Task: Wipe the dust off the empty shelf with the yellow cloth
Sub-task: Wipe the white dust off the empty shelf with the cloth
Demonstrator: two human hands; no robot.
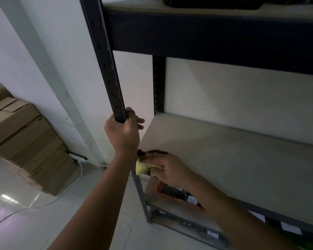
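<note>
The empty shelf (224, 156) is a pale board in a dark metal rack, at the middle right. My left hand (123, 130) is wrapped around the rack's front left upright post (105, 65), just above the shelf's corner. My right hand (168, 168) holds the bunched yellow cloth (143, 167) against the front left corner of the shelf, at its front edge. A small dark clump of dust (152, 152) lies on the board right above my fingers. Most of the cloth is hidden inside my hand.
An upper shelf (206, 9) carries dark objects. The lower shelf (170, 212) holds a red-edged item and several dark things with white labels. Stacked cardboard boxes (25, 138) lean at the left wall. A power strip and white cable (76, 179) lie on the tiled floor.
</note>
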